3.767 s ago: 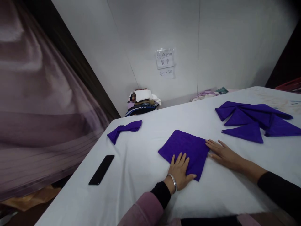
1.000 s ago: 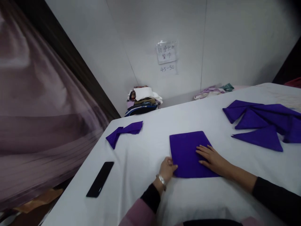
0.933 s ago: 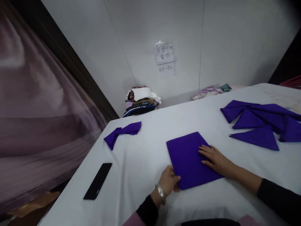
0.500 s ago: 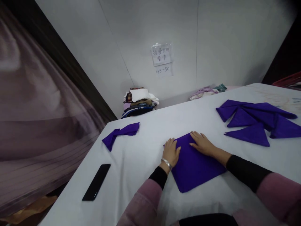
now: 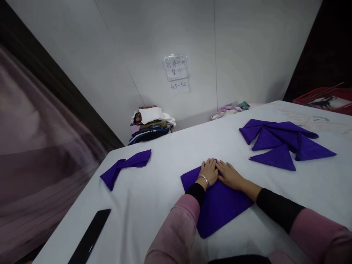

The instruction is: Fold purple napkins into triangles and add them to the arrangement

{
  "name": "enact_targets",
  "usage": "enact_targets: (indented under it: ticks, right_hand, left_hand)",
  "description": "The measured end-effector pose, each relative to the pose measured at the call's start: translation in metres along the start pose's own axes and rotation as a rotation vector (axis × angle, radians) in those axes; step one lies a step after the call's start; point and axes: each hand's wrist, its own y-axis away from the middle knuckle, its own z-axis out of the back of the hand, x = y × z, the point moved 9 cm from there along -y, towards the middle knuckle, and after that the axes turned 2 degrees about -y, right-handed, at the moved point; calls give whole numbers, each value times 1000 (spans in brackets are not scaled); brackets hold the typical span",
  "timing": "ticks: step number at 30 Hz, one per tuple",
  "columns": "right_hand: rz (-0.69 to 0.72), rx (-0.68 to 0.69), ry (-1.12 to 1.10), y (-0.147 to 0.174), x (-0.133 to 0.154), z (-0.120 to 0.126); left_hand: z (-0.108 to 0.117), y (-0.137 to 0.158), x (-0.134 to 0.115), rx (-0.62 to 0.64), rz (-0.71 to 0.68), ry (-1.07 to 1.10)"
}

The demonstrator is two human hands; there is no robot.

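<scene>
A purple cloth napkin (image 5: 220,209), folded to a flat square shape, lies on the white-covered table in front of me. My left hand (image 5: 209,171) rests flat on its far part, fingers stretched toward the far corner, a silver bracelet at the wrist. Beside it my right hand (image 5: 230,176) lies flat on the same napkin, its fingertips close to the left hand's fingers near that corner. Neither hand grips the cloth. Both palms hide part of the napkin's upper area.
Several folded purple napkins (image 5: 280,137) lie at the right. A twisted purple cloth (image 5: 125,165) and a black flat object (image 5: 90,234) are at the left. Behind the table's far edge stands a pile of clothes (image 5: 151,124); a red basket (image 5: 324,99) is at far right.
My left hand has slid right across the napkin toward its far corner. The right hand has shifted slightly left, so the two now lie side by side. The camera view has turned right.
</scene>
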Motion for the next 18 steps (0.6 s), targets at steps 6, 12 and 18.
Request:
enact_targets:
  ticks: [6,12,18]
  right_hand:
    - [-23,26,-39,4,2,3]
    - [-37,8,-118,60,3,4]
    - [-62,17,-172,141,3,2]
  left_hand:
    - [-4,-1,6,-9,29,-40]
    - [-4,-3,8,-30,31,-12]
    - [-3,-5,14,-45,46,78]
